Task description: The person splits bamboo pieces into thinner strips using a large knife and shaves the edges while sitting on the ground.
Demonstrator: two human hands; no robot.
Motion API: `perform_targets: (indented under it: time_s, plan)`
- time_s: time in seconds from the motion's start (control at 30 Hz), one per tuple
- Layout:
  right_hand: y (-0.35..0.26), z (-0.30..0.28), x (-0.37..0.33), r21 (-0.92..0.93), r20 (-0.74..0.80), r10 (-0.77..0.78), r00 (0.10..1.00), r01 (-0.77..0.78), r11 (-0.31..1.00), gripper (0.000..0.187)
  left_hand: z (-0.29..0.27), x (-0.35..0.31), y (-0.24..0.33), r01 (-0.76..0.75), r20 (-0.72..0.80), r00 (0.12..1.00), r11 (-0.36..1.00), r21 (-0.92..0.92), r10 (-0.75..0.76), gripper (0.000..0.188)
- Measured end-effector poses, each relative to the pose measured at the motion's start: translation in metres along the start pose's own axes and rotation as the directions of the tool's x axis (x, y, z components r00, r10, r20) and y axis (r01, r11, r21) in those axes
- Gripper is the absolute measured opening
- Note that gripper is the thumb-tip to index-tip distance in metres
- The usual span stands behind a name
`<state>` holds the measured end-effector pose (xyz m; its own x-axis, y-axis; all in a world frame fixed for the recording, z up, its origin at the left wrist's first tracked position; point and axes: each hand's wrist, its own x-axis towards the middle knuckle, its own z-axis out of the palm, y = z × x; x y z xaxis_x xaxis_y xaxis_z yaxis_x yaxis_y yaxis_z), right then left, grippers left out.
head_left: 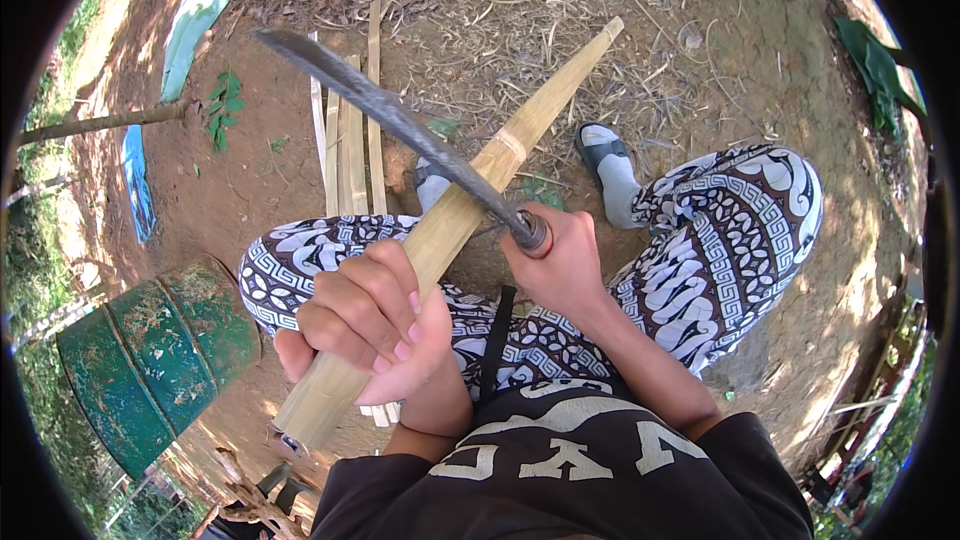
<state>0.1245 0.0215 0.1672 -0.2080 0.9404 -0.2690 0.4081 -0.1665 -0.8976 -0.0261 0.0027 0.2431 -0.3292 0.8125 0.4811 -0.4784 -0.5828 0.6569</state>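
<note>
My left hand (365,315) is wrapped round the near part of a bamboo strip (470,195), which slants up and away to the right. A pale node crosses the strip beyond its middle, and the far end narrows. In my right hand (560,260) is the handle of a machete (375,100), its long dark blade pointing to the far left. The blade crosses over the bamboo just ahead of the handle; whether its edge touches the wood I cannot tell. Both hands are held above my lap, over patterned trousers (720,240).
Several split bamboo slats (350,140) lie on the dirt beyond my left knee. A rusty green drum (160,355) lies at the left, near a blue plastic scrap (138,185). Dry shavings (540,0) litter the ground ahead. Large leaves (200,25) lie at the far left.
</note>
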Motion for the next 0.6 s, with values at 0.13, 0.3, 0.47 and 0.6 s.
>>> perform_targets:
  time_s: [0.13, 0.3, 0.47, 0.6]
  plan:
    - [0.039, 0.014, 0.011, 0.039, -0.1, 0.014, 0.995, -0.01, 0.999, 0.015, -0.002, 0.0, -0.001, -0.077, -0.179, 0.981, 0.997, -0.006, 0.074, 0.053]
    - [0.022, 0.026, 0.007, -0.03, -0.151, -0.052, 0.987, 0.048, 0.998, 0.017, -0.014, 0.002, -0.002, -0.115, -0.232, 0.967, 0.993, -0.034, 0.104, 0.051]
    - [0.013, 0.02, 0.005, -0.062, -0.11, -0.204, 0.973, 0.198, 0.978, 0.016, -0.004, -0.002, -0.002, -0.083, -0.252, 0.965, 0.995, -0.05, 0.068, 0.06]
    - [0.056, 0.018, 0.015, -0.152, -0.189, -0.055, 0.98, 0.027, 0.988, 0.014, -0.019, 0.004, -0.003, -0.122, -0.26, 0.961, 0.989, -0.087, 0.096, 0.053]
